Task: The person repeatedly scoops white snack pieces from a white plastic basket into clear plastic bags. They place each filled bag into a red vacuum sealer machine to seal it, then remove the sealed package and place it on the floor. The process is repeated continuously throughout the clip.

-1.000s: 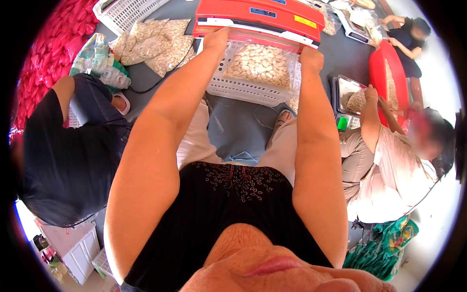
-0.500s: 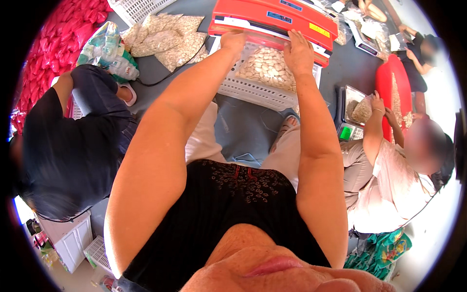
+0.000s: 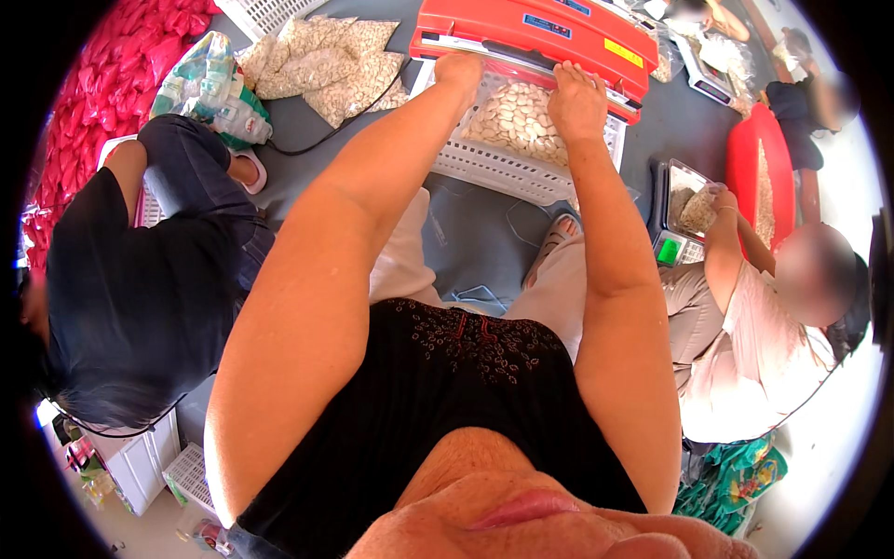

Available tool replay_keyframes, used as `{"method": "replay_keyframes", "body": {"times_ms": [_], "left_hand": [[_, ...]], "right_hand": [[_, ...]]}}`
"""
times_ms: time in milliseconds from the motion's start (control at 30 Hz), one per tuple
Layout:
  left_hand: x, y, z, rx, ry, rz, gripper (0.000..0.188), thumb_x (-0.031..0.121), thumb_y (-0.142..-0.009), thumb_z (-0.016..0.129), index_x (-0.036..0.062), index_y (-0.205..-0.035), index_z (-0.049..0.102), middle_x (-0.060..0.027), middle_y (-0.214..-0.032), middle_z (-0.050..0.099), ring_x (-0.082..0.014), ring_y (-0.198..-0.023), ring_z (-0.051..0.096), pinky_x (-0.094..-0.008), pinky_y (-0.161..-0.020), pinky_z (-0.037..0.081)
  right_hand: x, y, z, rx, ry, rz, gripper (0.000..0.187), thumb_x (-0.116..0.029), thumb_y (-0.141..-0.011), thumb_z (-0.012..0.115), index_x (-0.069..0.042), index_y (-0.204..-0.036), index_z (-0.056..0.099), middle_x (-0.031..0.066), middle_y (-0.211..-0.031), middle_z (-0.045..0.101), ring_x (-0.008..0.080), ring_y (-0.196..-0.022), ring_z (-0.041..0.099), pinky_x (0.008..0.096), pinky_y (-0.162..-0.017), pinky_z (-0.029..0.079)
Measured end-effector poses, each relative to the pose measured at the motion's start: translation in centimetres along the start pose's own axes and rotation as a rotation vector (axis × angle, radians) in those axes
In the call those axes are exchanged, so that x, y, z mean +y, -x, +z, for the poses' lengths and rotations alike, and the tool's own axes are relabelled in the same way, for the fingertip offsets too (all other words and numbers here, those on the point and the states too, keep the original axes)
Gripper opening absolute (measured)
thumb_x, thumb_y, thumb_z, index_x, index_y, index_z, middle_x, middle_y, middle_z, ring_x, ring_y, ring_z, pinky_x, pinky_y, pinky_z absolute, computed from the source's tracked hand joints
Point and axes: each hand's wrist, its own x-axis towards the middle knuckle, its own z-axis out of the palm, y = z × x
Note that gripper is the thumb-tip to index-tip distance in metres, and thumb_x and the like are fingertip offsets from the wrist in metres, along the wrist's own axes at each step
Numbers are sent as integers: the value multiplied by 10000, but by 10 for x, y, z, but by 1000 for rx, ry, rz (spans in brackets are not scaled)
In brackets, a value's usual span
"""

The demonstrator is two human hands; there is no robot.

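A clear bag (image 3: 517, 123) of flat, pale seeds or beans lies across a white slotted crate (image 3: 494, 172), its upper edge against a red sealing machine (image 3: 549, 35). My left hand (image 3: 460, 73) is closed at the bag's upper left corner, its fingertips partly hidden. At the upper right corner, my right hand (image 3: 578, 101) rests with fingers stretched toward the machine's front edge. The thumb side of that hand is hard to make out. Between both hands the bag's clear upper part reaches under the machine's dark front strip.
Several filled clear bags (image 3: 326, 70) lie at the far left, beside a green-and-white sack (image 3: 209, 93) and a heap of red bags (image 3: 112, 102). A dark cable crosses nearby. On the right, a co-worker handles a bag on a scale (image 3: 684, 210) beside a red basin (image 3: 745, 158).
The whole view has shifted slightly to the right. My right hand's fingers look a little more bent; both hands stay at the bag's upper corners.
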Motion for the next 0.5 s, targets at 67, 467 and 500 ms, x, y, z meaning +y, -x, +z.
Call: {"method": "replay_keyframes", "body": {"times_ms": [67,467,500], "left_hand": [[-1,-2,0,-17,12,8,247,124,-765,625,-56,-934,623,-137,-907,649,-206,-774,612,-345,-662,474],[-5,-11,-3,-91,83,-18,211,125,-746,637,-39,-876,614,-101,-772,614,-176,-620,550,-336,-548,433],[-5,-8,-1,-97,99,-20,233,140,-744,655,-37,-892,617,-100,-788,618,-176,-634,552,-332,-561,438]], "right_hand": [[0,0,-1,-7,11,-1,337,-101,-782,554,-80,-1110,627,73,-1214,611,184,-1162,554,427,-1029,357],[-1,0,3,-64,-21,37,356,-87,-786,526,-77,-1131,613,67,-1256,583,186,-1212,512,435,-1068,299],[0,1,3,-63,-28,41,356,-86,-785,529,-75,-1131,613,65,-1258,582,188,-1214,510,438,-1073,292]]}}
